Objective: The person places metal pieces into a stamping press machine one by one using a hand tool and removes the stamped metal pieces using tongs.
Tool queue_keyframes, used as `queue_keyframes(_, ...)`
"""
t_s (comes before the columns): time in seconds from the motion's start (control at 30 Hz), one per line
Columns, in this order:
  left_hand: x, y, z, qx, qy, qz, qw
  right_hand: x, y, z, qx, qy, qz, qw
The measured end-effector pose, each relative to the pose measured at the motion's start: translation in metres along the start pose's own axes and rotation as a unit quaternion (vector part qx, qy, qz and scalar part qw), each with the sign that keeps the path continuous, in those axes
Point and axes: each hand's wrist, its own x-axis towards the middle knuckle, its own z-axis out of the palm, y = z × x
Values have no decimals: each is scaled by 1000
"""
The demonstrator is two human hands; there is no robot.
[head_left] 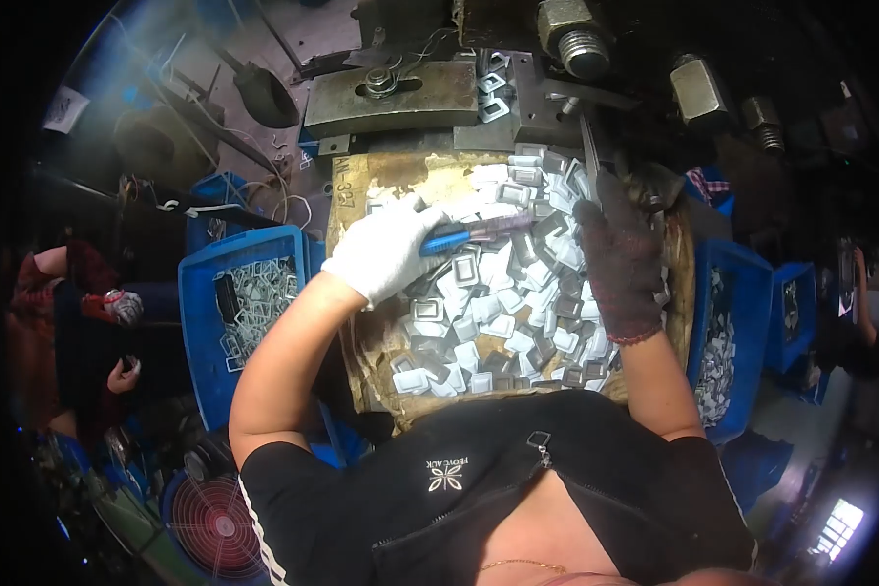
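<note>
Off the bench's (369, 366) left edge sits a blue bin (188, 327) of frames (269, 303). Near that edge the white-gloved left hand (386, 249) is closed on a blue tool (446, 241), its tip over the parts (508, 303). These heap from the middle to the near edge — a forearm's careless sweep could spill some there. Toward the right edge is the dark-gloved right hand (623, 273), apart from the left — whether it grips anything, I cannot tell. Beyond stands another bin (752, 332).
</note>
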Motion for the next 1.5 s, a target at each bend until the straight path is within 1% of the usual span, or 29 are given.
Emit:
queue_keyframes(0.07, -1, -3, 13, -14, 56, -27, 998, -2, -1, 0, 14, 7, 5, 1000)
queue_keyframes(0.1, 3, -5, 15, -20, 62, -42, 997, -2, -1, -1, 21, 13, 7, 1000)
queue_keyframes(0.17, 19, -11, 19, -33, 74, -71, 994, -6, -4, -12, -15, 40, 8, 999)
queue_keyframes(0.2, 25, -14, 23, -45, 118, -73, 989, -9, -5, -17, -33, 53, 8, 998)
queue_keyframes(0.27, 38, -16, 33, 0, 205, -98, 974, -13, 11, -30, -72, 49, -79, 993)
queue_keyframes(0.33, 52, -27, 36, 12, 196, -131, 972, -22, 11, -38, -58, 32, -62, 996)
queue_keyframes(0.37, 57, -30, 35, 18, 191, -147, 970, -29, 5, -43, -26, 15, 0, 1000)
queue_keyframes(0.43, 57, -30, 15, -178, 172, -186, 951, -43, -9, -51, 72, -29, 126, 989)
queue_keyframes(0.5, 51, -32, 7, -344, 176, -224, 895, -52, -24, -56, 199, -85, 252, 943)
queue_keyframes(0.53, 47, -31, 9, -436, 183, -212, 856, -55, -31, -57, 230, -121, 259, 930)
queue_keyframes(0.6, 41, -25, 14, -604, 197, -178, 751, -59, -42, -57, 291, -191, 267, 899)
queue_keyframes(0.63, 35, -11, 4, -632, 189, -204, 724, -66, -38, -49, 313, -192, 255, 895)
queue_keyframes(0.67, 34, -13, 11, -630, 194, -174, 731, -66, -40, -46, 311, -203, 244, 896)
queue_keyframes(0.73, 31, -9, 14, -650, 174, -178, 718, -67, -45, -40, 303, -223, 221, 900)
queue_keyframes(0.93, 26, -1, 18, -645, 182, -170, 723, -60, -57, -39, 239, -266, 202, 912)
queue_keyframes(0.97, 26, -2, 19, -637, 178, -168, 731, -61, -57, -39, 228, -265, 201, 915)
queue_keyframes(1.03, 27, -8, 24, -620, 176, -154, 749, -69, -43, -26, 242, -225, 154, 931)
queue_keyframes(1.13, 29, -7, 30, -614, 209, -134, 749, -73, -39, -27, 245, -184, 130, 943)
queue_keyframes(1.17, 28, -5, 27, -575, 176, -151, 785, -74, -41, -24, 252, -183, 123, 942)
queue_keyframes(1.2, 24, -3, 19, -526, 154, -182, 816, -71, -42, -25, 172, -184, 13, 968)
queue_keyframes(1.23, 20, 2, 7, -448, 126, -205, 861, -77, -57, -28, 296, -192, 211, 911)
queue_keyframes(1.27, 24, -5, 18, -357, 153, -229, 892, -78, -53, -25, 327, -196, 253, 889)
queue_keyframes(1.3, 22, -4, 15, -329, 162, -219, 904, -76, -65, -23, 326, -203, 268, 884)
queue_keyframes(1.33, 34, -14, 37, -327, 195, -210, 901, -76, -77, -22, 286, -197, 232, 909)
queue_keyframes(1.37, 40, -10, 47, -336, 266, -192, 883, -76, -85, -27, 302, -207, 229, 902)
queue_keyframes(1.4, 41, -8, 50, -351, 277, -177, 877, -78, -34, -12, 289, -212, 131, 924)
queue_keyframes(1.43, 33, -3, 37, -476, 217, -202, 828, -81, -42, -11, 298, -220, 162, 915)
queue_keyframes(1.47, 27, 1, 29, -511, 203, -209, 808, -82, -51, -14, 306, -220, 195, 905)
queue_keyframes(1.5, 34, -1, 37, -474, 234, -210, 823, -81, -50, -12, 305, -219, 184, 908)
